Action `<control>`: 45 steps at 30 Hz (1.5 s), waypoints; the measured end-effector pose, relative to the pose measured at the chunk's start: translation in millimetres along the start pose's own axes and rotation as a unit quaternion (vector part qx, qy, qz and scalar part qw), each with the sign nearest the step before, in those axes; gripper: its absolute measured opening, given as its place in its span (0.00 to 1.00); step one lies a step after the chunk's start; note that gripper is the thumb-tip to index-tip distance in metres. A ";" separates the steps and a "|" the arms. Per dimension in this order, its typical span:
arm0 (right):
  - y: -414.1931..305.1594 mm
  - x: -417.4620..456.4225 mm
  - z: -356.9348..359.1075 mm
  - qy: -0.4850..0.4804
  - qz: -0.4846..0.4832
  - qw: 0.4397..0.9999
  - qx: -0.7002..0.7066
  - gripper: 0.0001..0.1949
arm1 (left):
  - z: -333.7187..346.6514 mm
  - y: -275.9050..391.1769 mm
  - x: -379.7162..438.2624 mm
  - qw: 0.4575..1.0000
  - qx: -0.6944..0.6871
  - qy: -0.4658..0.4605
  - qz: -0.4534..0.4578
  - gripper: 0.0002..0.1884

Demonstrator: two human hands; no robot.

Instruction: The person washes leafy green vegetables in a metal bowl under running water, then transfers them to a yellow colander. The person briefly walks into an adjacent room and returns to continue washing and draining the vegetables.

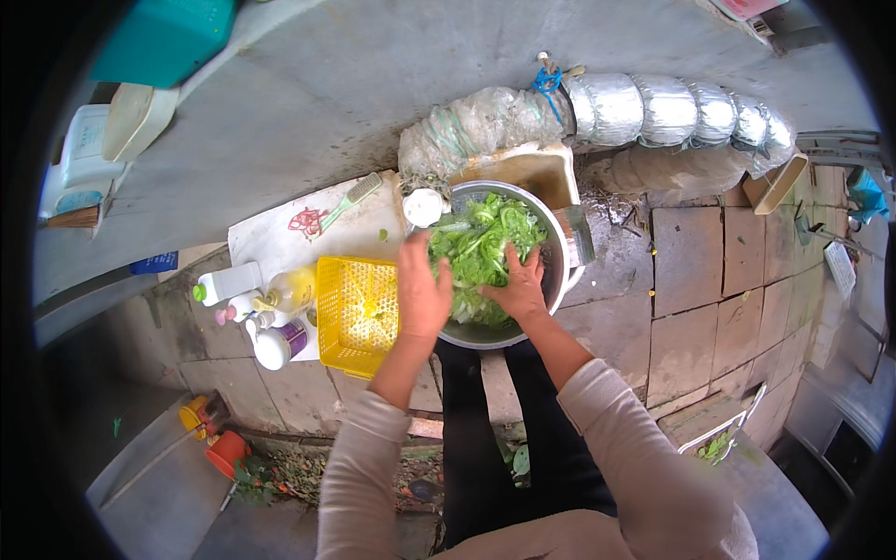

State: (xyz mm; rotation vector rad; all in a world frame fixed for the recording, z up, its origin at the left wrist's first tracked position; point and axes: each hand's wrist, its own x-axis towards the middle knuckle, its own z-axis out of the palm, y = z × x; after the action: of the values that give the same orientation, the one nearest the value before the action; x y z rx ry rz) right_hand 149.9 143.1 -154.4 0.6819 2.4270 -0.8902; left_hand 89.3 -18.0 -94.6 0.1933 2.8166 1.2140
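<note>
Green leafy vegetables [483, 245] lie in a round metal basin [558, 259]. My right hand [521, 283] rests on the leaves near the basin's right side, fingers spread. Over the left rim, at the edge of the leaves, is my left hand [425, 287], its thumb apart from the fingers; nothing shows in its grip. A white-capped tap or pipe fitting [423, 208] stands just beyond that hand. The yellow perforated plastic basket [341, 308] sits left of the basin, partly behind my left forearm. Whether the basin holds water below the leaves is hard to tell.
Beneath the basin is a white sink [570, 168]. A pale slab [273, 227] holds a green-handled brush [350, 199], red string [306, 222] and several bottles [290, 288]. Foil-wrapped pipe [647, 108] runs along the wall. Behind lie plants and a red pot [227, 453].
</note>
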 end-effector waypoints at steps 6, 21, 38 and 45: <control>-1.5 19.4 -8.6 -0.054 -0.095 0.991 -0.074 0.46 | 64.9 -50.5 -29.6 0.977 0.089 -0.112 -0.161 0.34; -27.4 -41.3 -66.5 0.093 -0.135 0.975 0.148 0.33 | 14.6 -12.7 -36.3 0.923 -0.281 0.048 -0.257 0.14; -1.7 21.0 4.5 -0.114 -0.131 0.978 -0.113 0.39 | 82.9 -52.9 -38.5 0.952 0.198 -0.208 -0.110 0.41; -26.9 27.6 -31.0 -0.223 -0.111 0.945 -0.212 0.36 | 75.8 -56.3 -27.0 0.948 0.154 -0.247 -0.131 0.42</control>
State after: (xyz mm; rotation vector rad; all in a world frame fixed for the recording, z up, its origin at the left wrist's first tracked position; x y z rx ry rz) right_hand 105.2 154.5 -136.7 0.0380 2.1912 -0.4970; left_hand 119.5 -5.7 -187.2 0.1134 2.4642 0.5650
